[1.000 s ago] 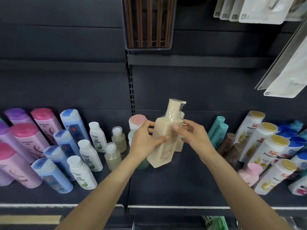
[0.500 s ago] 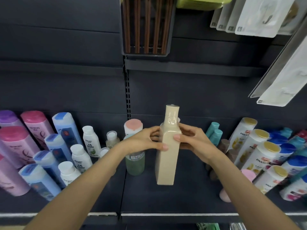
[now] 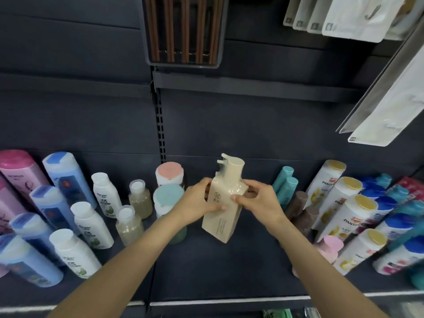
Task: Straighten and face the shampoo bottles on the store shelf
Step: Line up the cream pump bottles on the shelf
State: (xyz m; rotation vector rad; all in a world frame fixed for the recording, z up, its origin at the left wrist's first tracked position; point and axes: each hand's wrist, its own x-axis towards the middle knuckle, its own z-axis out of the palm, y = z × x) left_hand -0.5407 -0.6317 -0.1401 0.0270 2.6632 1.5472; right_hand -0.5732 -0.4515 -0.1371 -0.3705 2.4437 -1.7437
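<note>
The beige pump bottle (image 3: pixel 223 205) is grasped by the left hand (image 3: pixel 198 206) and right hand (image 3: pixel 258 200), seemingly so its label is faced outward.

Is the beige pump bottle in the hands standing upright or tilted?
Tilted. The beige pump bottle leans with its pump head toward the upper right and its base toward the lower left, held between the left hand and right hand.

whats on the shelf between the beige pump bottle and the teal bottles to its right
In the head view, only the right hand gripping the beige square pump bottle; past it, bare dark shelf up to the slim teal bottles.
</note>
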